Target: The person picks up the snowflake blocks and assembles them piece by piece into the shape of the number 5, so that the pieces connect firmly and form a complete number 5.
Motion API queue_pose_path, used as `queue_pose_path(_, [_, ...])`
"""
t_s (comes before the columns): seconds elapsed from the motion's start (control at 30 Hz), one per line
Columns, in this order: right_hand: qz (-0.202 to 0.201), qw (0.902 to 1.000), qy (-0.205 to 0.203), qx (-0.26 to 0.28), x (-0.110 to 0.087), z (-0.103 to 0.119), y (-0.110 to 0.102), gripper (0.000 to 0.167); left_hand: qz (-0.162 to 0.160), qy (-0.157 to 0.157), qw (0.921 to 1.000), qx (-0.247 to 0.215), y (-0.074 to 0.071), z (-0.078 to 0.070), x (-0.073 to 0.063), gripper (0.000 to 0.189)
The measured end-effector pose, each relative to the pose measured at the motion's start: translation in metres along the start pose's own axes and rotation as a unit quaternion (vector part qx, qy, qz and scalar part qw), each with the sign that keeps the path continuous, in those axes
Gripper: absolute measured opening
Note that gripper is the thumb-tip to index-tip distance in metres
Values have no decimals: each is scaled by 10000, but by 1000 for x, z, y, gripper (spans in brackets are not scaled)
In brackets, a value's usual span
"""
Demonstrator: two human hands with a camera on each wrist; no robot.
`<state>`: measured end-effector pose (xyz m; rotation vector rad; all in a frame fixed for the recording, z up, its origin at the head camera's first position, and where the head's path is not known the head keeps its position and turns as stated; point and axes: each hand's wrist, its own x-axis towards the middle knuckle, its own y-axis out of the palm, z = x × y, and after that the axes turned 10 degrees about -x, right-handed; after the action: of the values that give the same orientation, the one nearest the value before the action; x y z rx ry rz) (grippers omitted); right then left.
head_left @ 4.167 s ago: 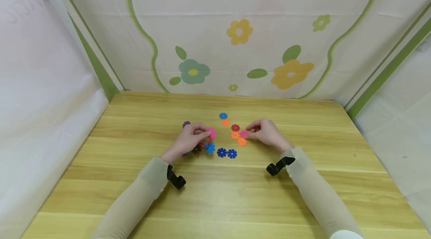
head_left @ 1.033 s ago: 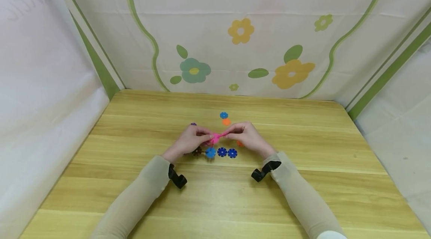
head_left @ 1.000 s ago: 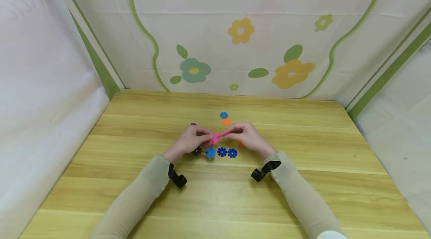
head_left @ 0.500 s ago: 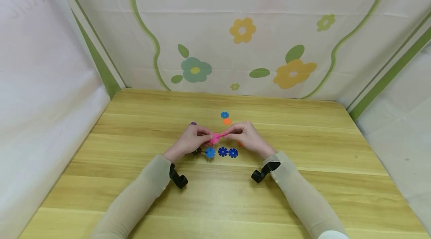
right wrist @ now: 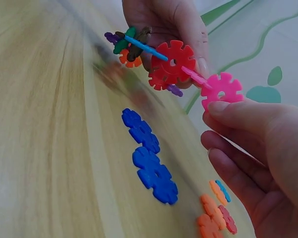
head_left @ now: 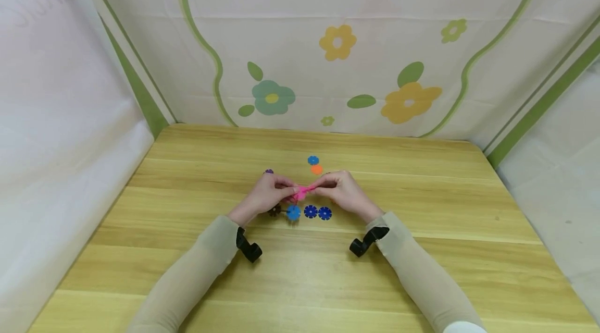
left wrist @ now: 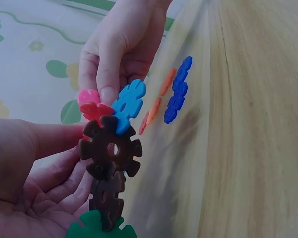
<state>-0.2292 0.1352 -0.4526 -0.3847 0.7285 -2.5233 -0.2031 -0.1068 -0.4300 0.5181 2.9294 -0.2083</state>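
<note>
In the head view my left hand [head_left: 263, 195] holds up a linked chain of notched plastic snowflake discs. Its parts include a green disc [left wrist: 102, 227], brown discs [left wrist: 111, 148], a light blue disc [left wrist: 129, 106] and a red disc [right wrist: 176, 60]. An edge-on pink disc [right wrist: 194, 77] projects from the red one. Facing it, my right hand [head_left: 348, 195] pinches a second pink disc [right wrist: 227, 89] between thumb and fingers. Both pink discs meet at their rims, with the notches lined up. Left fingertips sit behind the red disc, partly hidden in the right wrist view.
Two dark blue discs [head_left: 317, 212] lie joined on the wooden table [head_left: 300, 281] before the hands. Farther back are a blue disc [head_left: 313, 160] and an orange disc [head_left: 316, 170]. More orange discs [right wrist: 211, 210] and a red one [right wrist: 228, 219] lie below the right hand.
Since the oldest frame, my right hand has lifted the pink disc from beside the orange ones and brought it left to the chain. Over the last second, the hands have hardly moved.
</note>
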Motion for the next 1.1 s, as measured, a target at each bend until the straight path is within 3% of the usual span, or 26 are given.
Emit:
queue_pose_path(0.27, [84,9995,54,294,-4,-7,-6,35,-71,5,10000,15,-5,1,-2,20])
queue_pose_path(0.53, [-218,9981,579,60,-14,-16,-28,36,-48,201,9998,-63,-12,-1,-4,22])
queue_pose_path(0.67, [90,9976,636,-253,-23,-13,-34,33,-46,236,9997,-57,-13,-2,-5,23])
queue_pose_path(0.83, [495,9963,423,-566,-32,-11,-32,33,-107,264,9996,18,-15,-3,-5,25])
queue_pose_path(1.1, [636,9940,331,-823,-41,-7,-21,35,-104,265,9996,86,-15,-3,-5,28])
